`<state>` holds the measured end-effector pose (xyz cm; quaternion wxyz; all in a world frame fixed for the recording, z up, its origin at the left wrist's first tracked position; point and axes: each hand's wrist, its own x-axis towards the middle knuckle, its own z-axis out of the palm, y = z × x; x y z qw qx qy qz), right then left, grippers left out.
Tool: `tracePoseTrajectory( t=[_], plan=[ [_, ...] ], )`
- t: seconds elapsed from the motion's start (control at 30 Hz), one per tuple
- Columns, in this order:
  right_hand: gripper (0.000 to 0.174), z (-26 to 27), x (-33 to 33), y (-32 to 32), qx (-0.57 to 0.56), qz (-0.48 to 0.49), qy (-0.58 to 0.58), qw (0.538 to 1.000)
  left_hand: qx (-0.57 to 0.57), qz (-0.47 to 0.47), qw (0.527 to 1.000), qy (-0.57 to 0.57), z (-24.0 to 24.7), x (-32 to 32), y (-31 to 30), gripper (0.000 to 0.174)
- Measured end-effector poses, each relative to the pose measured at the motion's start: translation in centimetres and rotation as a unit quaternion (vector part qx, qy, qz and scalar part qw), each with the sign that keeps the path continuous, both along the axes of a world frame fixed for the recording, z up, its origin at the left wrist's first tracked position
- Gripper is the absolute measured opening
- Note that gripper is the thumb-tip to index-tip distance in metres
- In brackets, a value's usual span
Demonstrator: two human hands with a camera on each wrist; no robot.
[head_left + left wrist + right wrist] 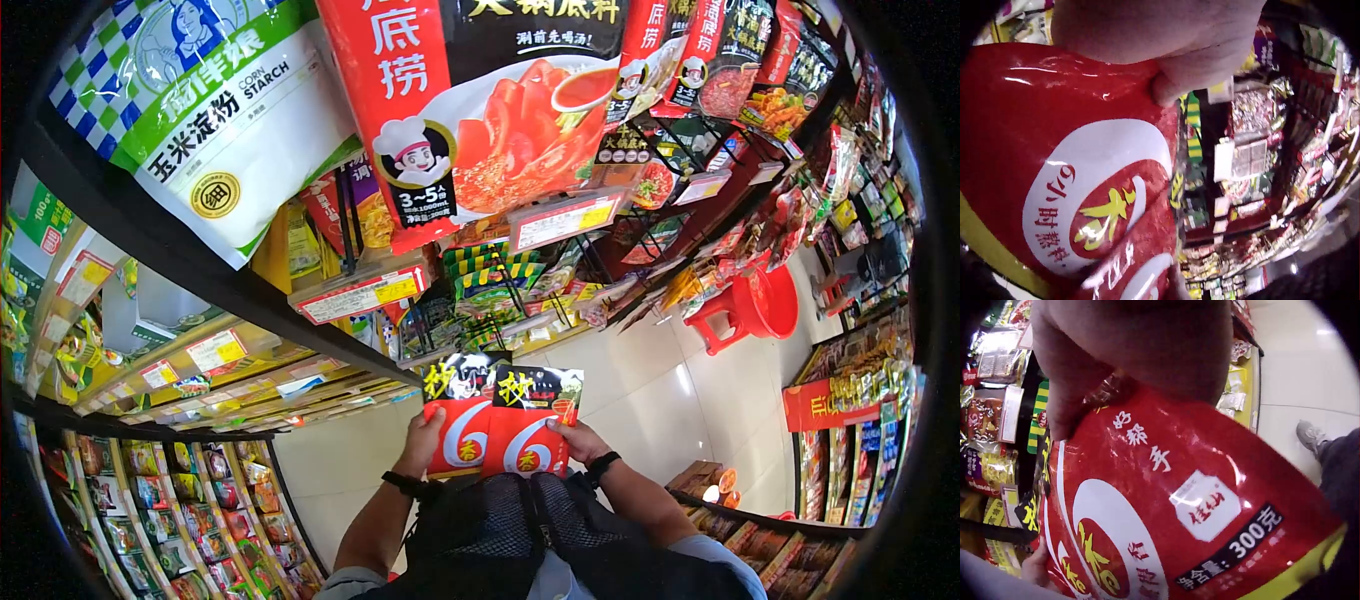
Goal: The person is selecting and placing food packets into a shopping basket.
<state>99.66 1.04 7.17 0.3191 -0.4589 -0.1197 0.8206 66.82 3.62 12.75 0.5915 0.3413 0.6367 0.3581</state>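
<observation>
Two red packets with black tops are held side by side in front of the body, the right packet (530, 425) overlapping the left packet (458, 430). My left hand (422, 440) pinches the left packet's outer edge, thumb on its front. On the other side my right hand (582, 442) grips the right packet's edge, thumb on the front. In the left wrist view the left hand (1166, 37) lies over the edge of a red packet (1035, 125). The right wrist view shows the right hand (1135, 344) holding the upper edge of the packet (1204, 462); its fingers behind are hidden.
Large hanging bags, a corn starch bag (235, 120) and a hotpot base bag (490, 110), are close overhead. Racks with price tags (570, 220) run along the left and right. A red stool (725, 320) and red basin (775, 300) stand on the tiled floor (640, 400).
</observation>
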Motion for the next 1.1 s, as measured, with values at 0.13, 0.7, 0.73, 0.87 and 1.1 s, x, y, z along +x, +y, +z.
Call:
tracePoseTrajectory(
  t=[0.13,0.7,0.73,0.87,1.1],
  plan=[
    [0.043,-0.4,2.1,-1.3,-0.007,-0.035,-0.042,0.998,0.004,0.021,0.993,-0.115,-1.1,-2.8,-0.5,0.024],
    [0.039,-2.0,4.6,-4.0,-0.006,-0.115,-0.024,0.993,0.044,0.091,0.978,-0.181,-0.6,-3.8,2.3,0.030],
    [0.039,-2.2,4.5,-4.1,-0.002,-0.112,-0.015,0.994,0.046,0.098,0.976,-0.188,-1.2,-3.9,2.2,0.030],
    [0.039,-1.4,4.1,-3.8,-0.022,-0.102,-0.030,0.994,0.041,0.108,0.975,-0.190,-2.1,-4.1,2.1,0.030],
    [0.040,-1.6,3.7,-3.0,-0.013,-0.075,-0.033,0.997,0.035,0.063,0.982,-0.172,-1.2,-4.6,2.0,0.031]
  ],
)
